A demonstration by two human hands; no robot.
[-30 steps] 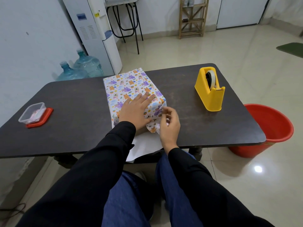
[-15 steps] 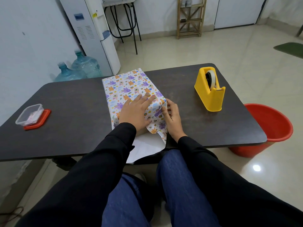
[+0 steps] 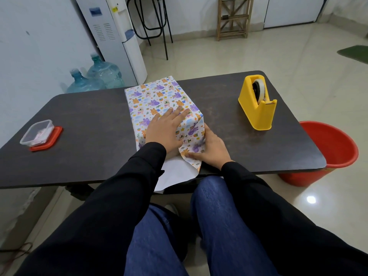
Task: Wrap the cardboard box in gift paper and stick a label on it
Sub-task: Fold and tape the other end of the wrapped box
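Cardboard box (image 3: 157,96) sits mid-surface (image 3: 89,120), long axis running away from the person, near end close to the front edge. Gift paper (image 3: 191,132) covers the top and the right side and lies fairly smooth there; the far end can't be checked from this view. The near end is not closed yet: the right-side fold is being worked in, and the bottom flap (image 3: 177,172) lies flat, white side up, overhanging the front edge. Left hand (image 3: 165,130) is flat on the top near that end, fingers straight and spread a little, pinning the paper. Right hand (image 3: 211,148) is against the near right corner, fingers laid along the side, thumb pressing the folded paper down; it presses rather than pinches. No tape visible on the near end, no label on the box. Tape dispenser (image 3: 256,102) stands to the right, well apart, untouched. My estimate: body wrap done; still left are the near-end folds, taping and the label.
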